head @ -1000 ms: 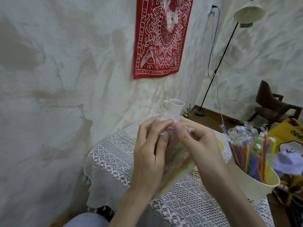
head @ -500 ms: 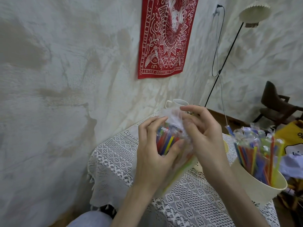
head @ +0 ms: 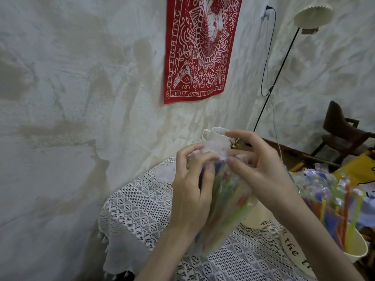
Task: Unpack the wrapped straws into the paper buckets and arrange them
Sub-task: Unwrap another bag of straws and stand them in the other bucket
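Over the lace-covered worktop (head: 142, 209), the left hand (head: 190, 191) wraps its grip around the clear bag of straws (head: 225, 207), steadying it upright while the right hand (head: 261, 171) pinches its bunched mouth, seemingly to open it. The straw-filled paper bucket (head: 354, 243) waits just right.

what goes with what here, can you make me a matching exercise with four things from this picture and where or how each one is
Things:
1. bag of straws
2. paper bucket
3. white mug
4. red banner

Places or states:
a. hangs on the wall
b. stands on the table behind the hands
c. held up by left hand and right hand
d. at the right, already holding coloured straws

Pairs: 1-c, 2-d, 3-b, 4-a
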